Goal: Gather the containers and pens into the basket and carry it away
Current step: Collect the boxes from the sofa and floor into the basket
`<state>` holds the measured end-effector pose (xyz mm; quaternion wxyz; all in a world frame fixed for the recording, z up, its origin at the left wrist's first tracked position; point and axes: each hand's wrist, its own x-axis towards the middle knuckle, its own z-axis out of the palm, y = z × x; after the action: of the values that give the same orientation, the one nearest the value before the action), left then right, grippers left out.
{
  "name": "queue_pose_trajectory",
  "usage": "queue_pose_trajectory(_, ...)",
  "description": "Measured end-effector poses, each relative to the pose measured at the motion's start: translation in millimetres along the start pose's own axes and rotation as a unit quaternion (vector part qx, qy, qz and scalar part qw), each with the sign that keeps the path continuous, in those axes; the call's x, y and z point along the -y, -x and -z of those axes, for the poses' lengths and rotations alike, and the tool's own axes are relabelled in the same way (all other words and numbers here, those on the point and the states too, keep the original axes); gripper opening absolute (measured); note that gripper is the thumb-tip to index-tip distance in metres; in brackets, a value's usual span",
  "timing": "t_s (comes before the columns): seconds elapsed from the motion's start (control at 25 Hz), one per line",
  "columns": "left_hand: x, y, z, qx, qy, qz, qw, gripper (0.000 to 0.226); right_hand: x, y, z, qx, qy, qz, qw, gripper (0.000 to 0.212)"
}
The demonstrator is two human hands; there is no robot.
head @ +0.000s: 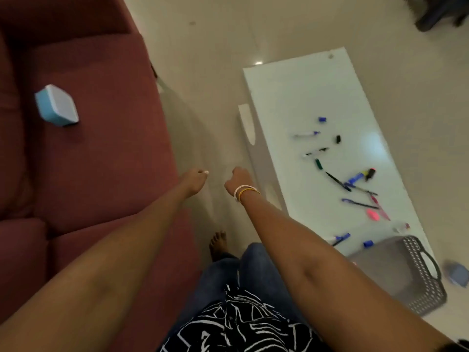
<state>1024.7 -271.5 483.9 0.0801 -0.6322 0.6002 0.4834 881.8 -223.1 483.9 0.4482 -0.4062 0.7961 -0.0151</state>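
A blue container with a white lid [57,105] lies tilted on the maroon sofa [101,148] at the left. Several pens and markers [352,181] are scattered on a low white table [304,97] at the right. A grey perforated basket [406,270] stands on the table's near end and looks empty. My left hand [194,181] and my right hand [239,182] are stretched out over the floor between sofa and table, fingers curled downward, holding nothing. Both hands are far from the container and from the pens.
Beige tiled floor [215,59] runs between the sofa and the table. A bluish-grey object [456,274] lies on the floor to the right of the basket. Dark furniture legs [439,13] show at the top right. My bare foot [218,245] stands by the sofa edge.
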Motion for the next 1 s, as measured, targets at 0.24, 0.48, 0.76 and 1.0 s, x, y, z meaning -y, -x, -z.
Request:
queue_pose_trajectory(0.24, 46.6, -29.1, 72.1, -0.092, 0.066, 0.075, 0.991, 0.034, 102.0, -60.3, -4.9, 0.039, 0.095, 0.089, 0.991, 0.041)
queue_pose_trajectory(0.48, 88.7, -66.4, 115.0, -0.125, 0.169, 0.177, 0.962, 0.045, 185.2, -128.4, -15.3, 0.123, 0.17, 0.142, 0.967, 0.039)
queue_pose_trajectory(0.76, 106.2, -91.8, 173.7, -0.154, 0.28, 0.244, 0.916, 0.047, 290.0, -175.9, -41.4, 0.172, 0.247, 0.217, 0.929, 0.032)
queue_pose_trajectory(1.0, 166.7, -135.5, 210.7, -0.166, 0.3, 0.296, 0.892, 0.044, 404.6, -216.6, -117.2, 0.189, 0.261, 0.257, 0.911, 0.038)
